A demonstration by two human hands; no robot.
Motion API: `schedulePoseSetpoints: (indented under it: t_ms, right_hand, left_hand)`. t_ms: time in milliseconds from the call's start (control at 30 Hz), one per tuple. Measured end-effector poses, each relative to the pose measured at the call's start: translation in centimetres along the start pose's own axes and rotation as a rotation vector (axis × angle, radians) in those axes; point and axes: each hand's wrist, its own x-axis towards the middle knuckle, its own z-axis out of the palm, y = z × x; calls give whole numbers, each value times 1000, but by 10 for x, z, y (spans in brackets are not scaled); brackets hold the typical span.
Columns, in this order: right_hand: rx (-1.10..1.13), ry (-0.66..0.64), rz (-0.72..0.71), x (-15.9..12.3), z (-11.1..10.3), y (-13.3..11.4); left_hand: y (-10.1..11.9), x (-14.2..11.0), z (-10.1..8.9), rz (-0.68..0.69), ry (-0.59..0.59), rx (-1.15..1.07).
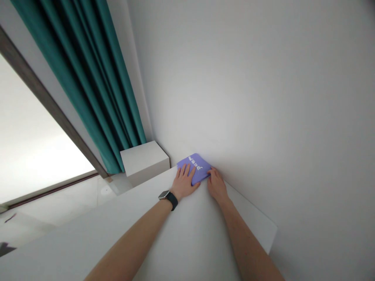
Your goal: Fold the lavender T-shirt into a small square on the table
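A flat purple piece with white lettering (197,160), perhaps a folded bag, lies at the far end of the white surface beside the wall. My left hand (183,182) rests flat on its near left part, fingers spread. At its right corner, the thumb and fingers of my right hand (216,185) close on the edge. Some of the piece is covered by my left hand, so I cannot tell its exact kind. A dark-banded watch (168,198) is on my left wrist.
The long white surface (187,238) runs toward me, against the white wall (249,97) on the right. Beyond its far end stands a lower white cabinet (145,158). Teal curtains (96,78) hang at the left, beside a bright window (35,132).
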Motion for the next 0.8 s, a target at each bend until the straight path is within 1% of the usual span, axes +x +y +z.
schedulePoseSetpoints:
  t_ms: [67, 167, 267, 367, 433, 633, 800]
  right_hand:
    - [-8, 27, -6, 1, -1, 0]
    - [-20, 73, -6, 2, -2, -1]
    - [-4, 87, -51, 2, -4, -5]
    - [30, 43, -177, 1, -4, -10]
    - [34, 11, -227, 0, -3, -12]
    - [-42, -14, -235, -10, -11, -14]
    - [-92, -83, -278, -26, -23, -8]
  left_hand:
    - [-4, -10, -3, 61, 16, -11]
    - [-10, -24, -12, 214, 4, -40]
    - [-11, -36, -19, 286, -13, -71]
    - [-11, -45, -23, 280, -17, -103]
    - [-11, -51, -24, 271, -20, -118]
    - [-16, -69, -30, 222, -18, -142]
    - [-18, -84, -32, 203, -40, -136]
